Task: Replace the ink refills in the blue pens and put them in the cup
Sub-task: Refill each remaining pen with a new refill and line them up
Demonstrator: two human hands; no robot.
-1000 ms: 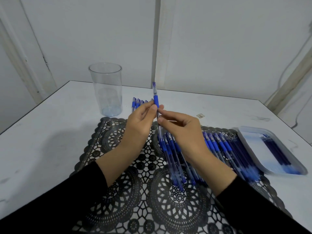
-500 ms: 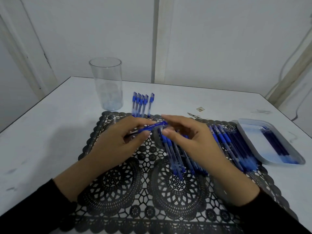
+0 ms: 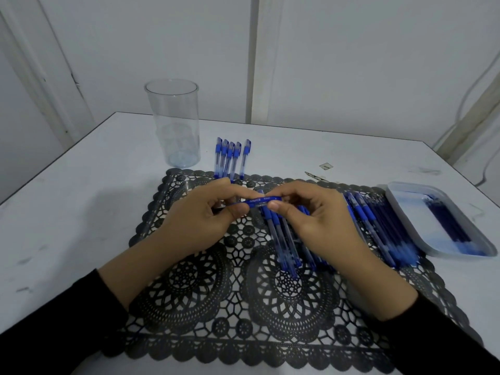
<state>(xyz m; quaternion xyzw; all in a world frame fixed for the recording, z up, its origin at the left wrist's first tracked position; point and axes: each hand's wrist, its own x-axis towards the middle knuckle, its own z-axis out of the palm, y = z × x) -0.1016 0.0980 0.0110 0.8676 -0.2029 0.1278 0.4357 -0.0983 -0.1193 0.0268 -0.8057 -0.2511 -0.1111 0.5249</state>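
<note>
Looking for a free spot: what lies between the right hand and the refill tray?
Head view: a pile of blue pens on the black lace mat fills the stretch between the right hand and the tray.

1. A blue pen (image 3: pixel 257 202) with white lettering lay almost level above the mat (image 3: pixel 205 307), pinched at 1 end by the left hand (image 3: pixel 200 220) and at the other by the right hand (image 3: pixel 316 220).
2. The clear cup (image 3: pixel 173 123) stood upright on the table (image 3: pixel 81 212), beyond the mat's far left corner.
3. 5 capped pens (image 3: pixel 232 158) lay side by side just right of the cup.
4. A row of pens (image 3: pixel 281 239) lay close-packed on the mat, reaching under the right hand toward the tray (image 3: pixel 416 184).
5. Dark blue refills (image 3: pixel 446 223) lay bunched in the tray.
</note>
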